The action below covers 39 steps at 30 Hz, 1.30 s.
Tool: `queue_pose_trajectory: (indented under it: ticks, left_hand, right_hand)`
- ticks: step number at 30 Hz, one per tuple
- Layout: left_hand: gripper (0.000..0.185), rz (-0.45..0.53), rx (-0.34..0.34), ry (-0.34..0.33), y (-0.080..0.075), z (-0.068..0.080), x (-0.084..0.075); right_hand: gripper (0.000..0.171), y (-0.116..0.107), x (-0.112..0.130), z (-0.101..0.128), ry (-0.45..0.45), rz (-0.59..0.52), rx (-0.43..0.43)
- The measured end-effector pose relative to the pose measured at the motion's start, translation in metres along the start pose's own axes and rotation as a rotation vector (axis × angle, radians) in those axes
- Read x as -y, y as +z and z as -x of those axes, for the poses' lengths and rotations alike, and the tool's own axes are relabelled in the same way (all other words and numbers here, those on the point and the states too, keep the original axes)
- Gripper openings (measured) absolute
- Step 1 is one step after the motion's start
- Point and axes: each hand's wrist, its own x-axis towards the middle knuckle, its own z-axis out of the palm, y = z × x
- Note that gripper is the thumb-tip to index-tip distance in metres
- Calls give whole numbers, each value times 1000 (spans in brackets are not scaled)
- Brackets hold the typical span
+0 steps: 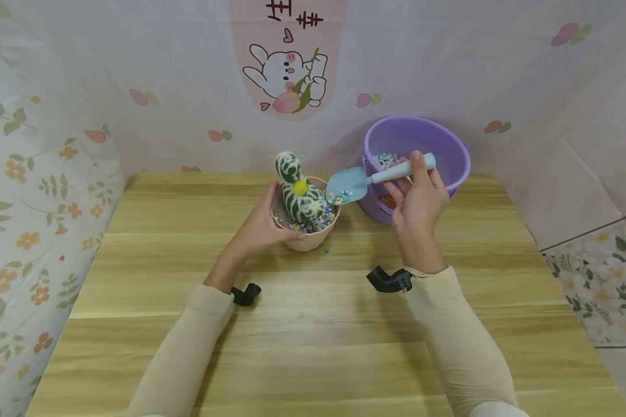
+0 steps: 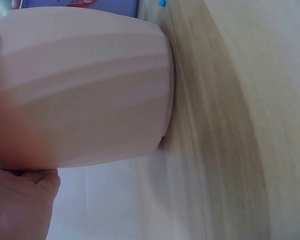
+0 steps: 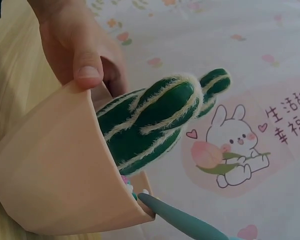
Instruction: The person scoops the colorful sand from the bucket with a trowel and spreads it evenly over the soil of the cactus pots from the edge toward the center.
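A green-striped artificial cactus [image 1: 305, 207] with a yellow pompom stands in a pale pink flowerpot [image 1: 309, 241], among small coloured pebbles. My left hand [image 1: 255, 229] grips the pot from its left side, thumb at the front of the rim. In my right hand [image 1: 422, 200] I hold a light blue toy shovel [image 1: 346, 180] by its handle. The shovel's blade, carrying some pebbles, reaches over the pot's right rim. In the right wrist view the left thumb presses on the rim beside the cactus [image 3: 155, 117]. The left wrist view shows mostly the pot's side [image 2: 85, 95].
Behind my right hand a purple bucket [image 1: 422, 136] with more pebbles stands against the printed cloth backdrop [image 1: 188, 63]. A small blue pebble [image 1: 326, 251] lies on the wooden table [image 1: 302, 336] in front of the pot.
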Motion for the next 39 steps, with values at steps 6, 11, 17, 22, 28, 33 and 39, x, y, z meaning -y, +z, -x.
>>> queue_pose_trajectory:
  ticks: [6, 11, 17, 22, 28, 33, 39]
  left_hand:
    - [119, 36, 59, 5, -5, -3, -1]
    - [122, 45, 143, -19, -11, -7, -1]
    - [124, 16, 214, -39, -16, -8, -1]
    - [124, 12, 253, -38, -20, -10, -2]
    - [123, 47, 294, -47, -23, -12, -2]
    - [123, 53, 306, -40, -25, -13, -2]
    - [121, 68, 324, -18, -27, -16, -1]
  right_hand:
    - [31, 0, 0, 0, -1, -1, 7]
    - [31, 1, 0, 0, -5, 9, 11]
    - [30, 1, 1, 1, -28, 6, 29]
    - [30, 2, 1, 2, -35, 9, 45]
    - [29, 4, 1, 4, -58, 15, 70]
    - [31, 6, 1, 4, -84, 23, 98]
    - [31, 6, 1, 4, -96, 35, 107]
